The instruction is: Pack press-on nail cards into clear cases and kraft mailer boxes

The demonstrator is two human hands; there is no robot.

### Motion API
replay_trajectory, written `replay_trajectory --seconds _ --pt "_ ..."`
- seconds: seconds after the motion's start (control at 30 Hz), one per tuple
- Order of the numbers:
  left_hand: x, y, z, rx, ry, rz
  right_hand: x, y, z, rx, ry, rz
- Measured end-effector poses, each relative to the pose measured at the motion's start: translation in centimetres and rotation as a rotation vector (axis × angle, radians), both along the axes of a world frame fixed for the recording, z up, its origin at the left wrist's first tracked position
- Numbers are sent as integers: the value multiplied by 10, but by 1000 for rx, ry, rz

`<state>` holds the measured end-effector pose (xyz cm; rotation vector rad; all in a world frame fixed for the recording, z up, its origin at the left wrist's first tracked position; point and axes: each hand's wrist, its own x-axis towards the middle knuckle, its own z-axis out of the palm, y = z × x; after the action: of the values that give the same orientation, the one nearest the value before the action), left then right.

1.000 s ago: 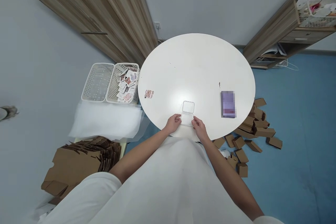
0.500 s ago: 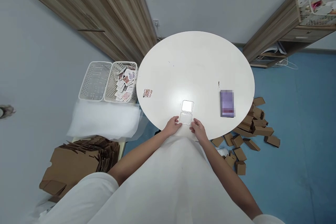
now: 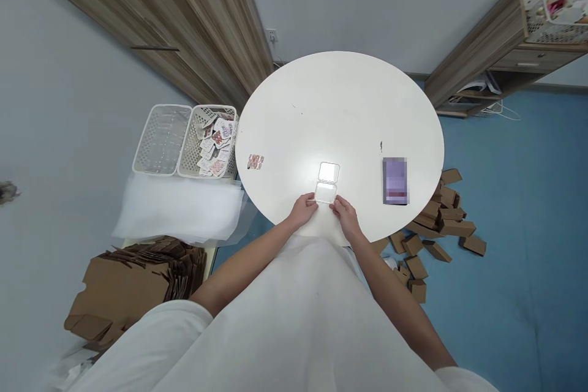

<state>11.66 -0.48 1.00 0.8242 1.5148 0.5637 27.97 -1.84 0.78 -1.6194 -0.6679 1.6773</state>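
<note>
A small clear plastic case (image 3: pixel 326 193) lies unfolded at the near side of the white round table (image 3: pixel 340 92), its lid hinged back on the far side. My left hand (image 3: pixel 304 209) grips the near left corner of the case between thumb and fingers. On the opposite corner, my right hand (image 3: pixel 345 215) holds on in the same way, its fingers bent. Nothing shows inside the case. To the left on the table is a small patterned sticker-like piece (image 3: pixel 255 162). A purple rectangular item (image 3: pixel 395 180), blurred by pixels, lies on the right.
Left of the table stand a basket of clear cases (image 3: pixel 160 141) and a basket of printed cards (image 3: pixel 214 146). Below them are white translucent sheets (image 3: pixel 179 208) and stacked flat cardboard boxes (image 3: pixel 124 291). Small brown boxes (image 3: pixel 457 228) litter the blue floor at right.
The open case has moved slightly away from my body. Both hands have shifted with it, and my right hand has closed in on its near right corner.
</note>
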Motion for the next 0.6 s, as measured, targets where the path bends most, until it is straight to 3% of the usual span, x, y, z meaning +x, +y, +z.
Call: replay_trajectory --seconds 0.6 --pt "-5 5 0 16 -41 -7 -1 2 0 13 -33 -83"
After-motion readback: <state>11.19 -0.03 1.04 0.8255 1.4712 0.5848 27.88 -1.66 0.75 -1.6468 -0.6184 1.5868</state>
